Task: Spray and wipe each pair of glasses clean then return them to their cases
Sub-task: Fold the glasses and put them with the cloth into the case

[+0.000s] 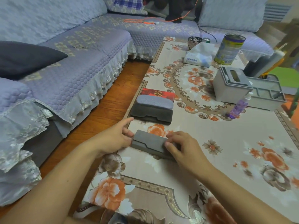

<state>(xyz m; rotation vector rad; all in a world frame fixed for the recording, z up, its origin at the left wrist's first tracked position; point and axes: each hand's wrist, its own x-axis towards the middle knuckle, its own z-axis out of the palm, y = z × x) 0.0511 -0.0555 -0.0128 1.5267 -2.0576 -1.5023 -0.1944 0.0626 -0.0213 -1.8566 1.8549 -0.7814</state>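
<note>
Both hands were on the flat dark grey flip-top glasses case (149,143) near the table's (226,159) left edge. The left hand (115,139) held its left end and the right hand (179,147) curled over its right end. It looked shut, so I couldn't tell opening from just-closed, or whether glasses were inside. Next move probably needs the purple spray bottle (239,106) toward the right edge. No wiping cloth visible.

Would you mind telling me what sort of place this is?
Most likely a home living room: a quilted corner sofa wraps round a low table under a flowered cloth, which carries household items such as a tissue pack and a tin.
</note>
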